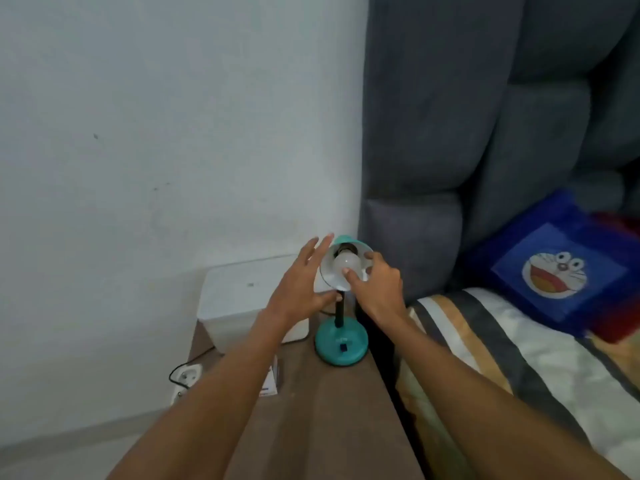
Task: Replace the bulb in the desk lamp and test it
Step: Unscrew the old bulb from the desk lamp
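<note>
A teal desk lamp stands on its round base (341, 342) on the brown bedside table (322, 420), its shade (334, 277) tilted toward me. Inside the shade sits a white bulb (345, 263) in the socket. My right hand (375, 284) reaches into the shade, fingertips closed on the bulb. My left hand (301, 285) is spread open just left of the shade, its thumb near the black stem; whether it touches the shade I cannot tell.
A white box-shaped device (249, 299) stands behind my left hand against the wall. A small card or box (272, 382) lies on the table under my left forearm. A white socket strip (185, 379) with a black cable lies on the floor. A bed with a blue pillow (554, 268) lies to the right.
</note>
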The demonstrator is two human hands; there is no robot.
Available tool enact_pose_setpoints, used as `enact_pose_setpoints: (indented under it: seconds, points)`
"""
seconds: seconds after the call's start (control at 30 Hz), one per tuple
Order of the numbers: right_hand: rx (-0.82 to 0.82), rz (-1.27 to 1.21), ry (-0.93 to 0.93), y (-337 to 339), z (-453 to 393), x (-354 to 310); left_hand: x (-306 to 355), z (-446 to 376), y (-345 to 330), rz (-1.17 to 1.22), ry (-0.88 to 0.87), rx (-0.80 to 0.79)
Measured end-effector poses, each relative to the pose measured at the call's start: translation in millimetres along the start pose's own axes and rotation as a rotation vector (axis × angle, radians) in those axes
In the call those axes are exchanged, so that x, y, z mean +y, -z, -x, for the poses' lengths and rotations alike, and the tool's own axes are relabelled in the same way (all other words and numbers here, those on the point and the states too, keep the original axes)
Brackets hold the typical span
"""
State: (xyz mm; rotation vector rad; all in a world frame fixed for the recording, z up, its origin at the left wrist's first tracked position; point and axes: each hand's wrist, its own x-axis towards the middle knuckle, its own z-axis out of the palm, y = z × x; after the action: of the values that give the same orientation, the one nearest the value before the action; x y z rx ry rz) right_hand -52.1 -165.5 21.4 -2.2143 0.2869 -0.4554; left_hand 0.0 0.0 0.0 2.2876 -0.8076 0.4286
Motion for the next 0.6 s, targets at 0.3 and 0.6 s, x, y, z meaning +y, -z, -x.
enact_pose_setpoints:
  seconds: [0.3, 0.6]
  points:
    - [0.064, -0.151, -0.039, -26, -7, -4, -27, -14, -24, 0.022, -0.115, -0.039]
    - [0.122, 0.148, 0.157, -45, -1, 2, -23, -18, -22, 0.026, -0.159, -0.035]
